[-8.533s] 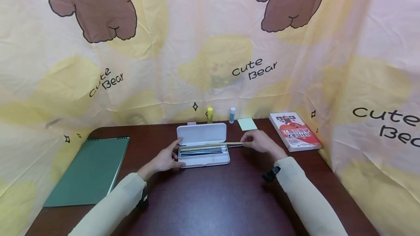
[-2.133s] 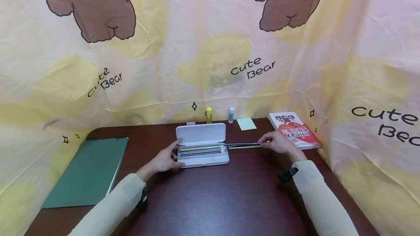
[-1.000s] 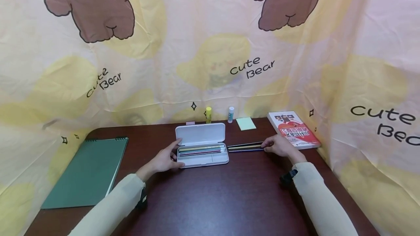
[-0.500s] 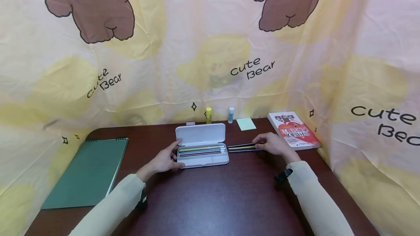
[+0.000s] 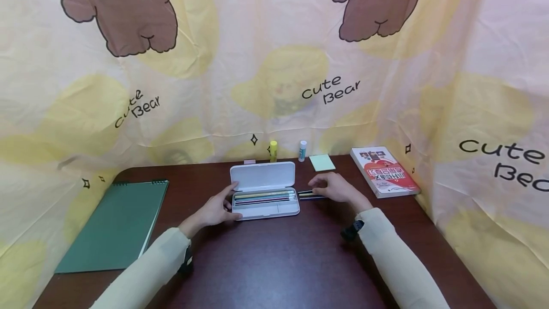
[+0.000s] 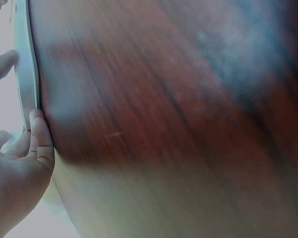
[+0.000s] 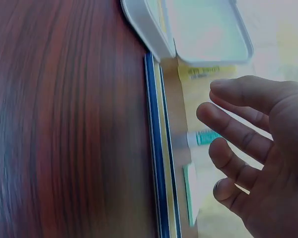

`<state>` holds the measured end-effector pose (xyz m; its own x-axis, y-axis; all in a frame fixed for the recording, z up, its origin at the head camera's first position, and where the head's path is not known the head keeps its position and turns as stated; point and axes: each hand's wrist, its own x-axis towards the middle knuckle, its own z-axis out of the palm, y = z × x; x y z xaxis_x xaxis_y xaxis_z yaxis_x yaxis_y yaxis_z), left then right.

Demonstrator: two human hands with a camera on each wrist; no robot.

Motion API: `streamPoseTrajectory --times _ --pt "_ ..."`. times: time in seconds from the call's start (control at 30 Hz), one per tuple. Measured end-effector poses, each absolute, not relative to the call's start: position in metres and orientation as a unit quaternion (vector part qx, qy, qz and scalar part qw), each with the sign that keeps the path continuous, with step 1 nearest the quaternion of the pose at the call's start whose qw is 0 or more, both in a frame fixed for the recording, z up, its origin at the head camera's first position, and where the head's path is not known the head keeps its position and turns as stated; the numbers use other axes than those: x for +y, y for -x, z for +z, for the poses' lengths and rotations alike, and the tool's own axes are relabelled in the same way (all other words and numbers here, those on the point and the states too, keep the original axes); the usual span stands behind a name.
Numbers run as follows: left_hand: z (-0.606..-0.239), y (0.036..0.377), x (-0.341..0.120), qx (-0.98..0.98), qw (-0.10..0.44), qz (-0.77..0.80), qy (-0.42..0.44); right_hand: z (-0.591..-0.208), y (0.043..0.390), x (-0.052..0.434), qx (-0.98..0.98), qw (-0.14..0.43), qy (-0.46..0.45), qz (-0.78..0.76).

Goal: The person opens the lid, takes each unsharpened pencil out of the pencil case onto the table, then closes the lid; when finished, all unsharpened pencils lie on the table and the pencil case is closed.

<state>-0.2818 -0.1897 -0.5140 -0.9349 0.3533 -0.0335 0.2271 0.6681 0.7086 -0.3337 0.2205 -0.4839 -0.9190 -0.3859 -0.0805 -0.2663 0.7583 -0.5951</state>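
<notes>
- Left hand [image 5: 216, 208] steadying the open pencil case [image 5: 265, 196] by its end, fingers bracing its edge.
- Right hand [image 5: 334, 188] hovering loose and empty over pencils [image 5: 310, 195] laid side by side on the desk [image 5: 274, 256], just beside the case.

One head view from above, two wrist views held close to the worktop [image 5: 274, 261].

The head camera looks forward and down over the whole worktop to the curtain behind. The left wrist camera sits very near the wood, catching the pencil case [image 6: 26, 64] edge and the left hand [image 6: 12, 183]. The right wrist camera looks along the pencils [image 7: 161, 163] towards the case [image 7: 198, 29]; both wrist views share the case with the head view [image 5: 263, 190].
</notes>
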Motion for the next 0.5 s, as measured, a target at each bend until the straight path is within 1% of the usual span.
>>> streamPoseTrajectory --times 0.3,0.5 --pt "-0.516 0.283 -0.190 0.911 0.086 0.373 -0.155 -0.484 0.330 0.181 0.924 0.093 0.210 -0.304" --pt "-0.516 0.282 -0.191 0.911 0.083 0.372 -0.158 -0.488 0.332 0.163 0.921 0.090 0.238 -0.294"
